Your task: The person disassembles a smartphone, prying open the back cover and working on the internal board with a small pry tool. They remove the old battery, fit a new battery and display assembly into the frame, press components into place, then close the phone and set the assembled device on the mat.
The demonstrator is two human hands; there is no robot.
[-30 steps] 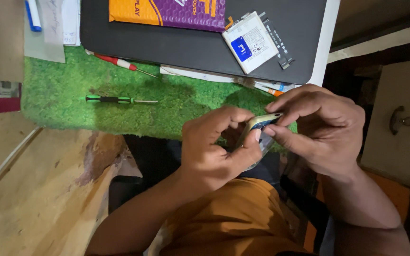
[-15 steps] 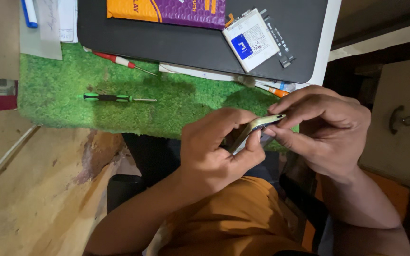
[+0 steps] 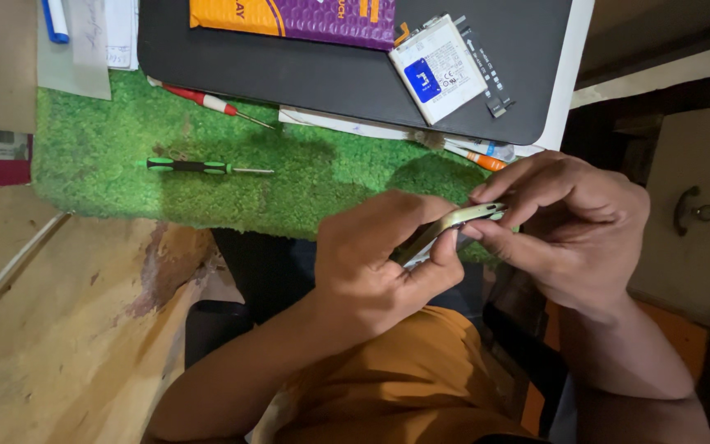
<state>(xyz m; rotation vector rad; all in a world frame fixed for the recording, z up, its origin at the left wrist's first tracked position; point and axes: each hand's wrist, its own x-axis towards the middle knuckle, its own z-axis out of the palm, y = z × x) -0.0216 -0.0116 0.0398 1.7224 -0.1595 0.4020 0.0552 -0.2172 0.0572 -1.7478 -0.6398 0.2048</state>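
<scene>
Green artificial turf [image 3: 306,168] covers the far half of a worn wooden bench [image 3: 59,329], and a dark mat [image 3: 306,70] lies across its far edge. Both hands meet just above the near edge of the turf, over the person's lap, with a thin metallic phone frame [image 3: 454,226] pinched between them. Its long axis runs from near-left to far-right, tilted so that one narrow edge faces the camera. The left hand [image 3: 380,263] closes around the near-left end, thumb pressed along the edge; the right hand [image 3: 569,226] grips the far-right end, fingertips curled over the top rim and thumb beneath. Each hand is in contact, so neither is nearer (the frame bridges them).

The frame looks hard, smooth and slightly glossy, pale gold-green along its rim. On the turf to the left lie a green-handled screwdriver [image 3: 199,167] and, farther off, a red-handled screwdriver [image 3: 207,100]. On the mat rest a flat white battery [image 3: 437,70] with a blue label and a purple-and-orange padded pouch [image 3: 297,16].
</scene>
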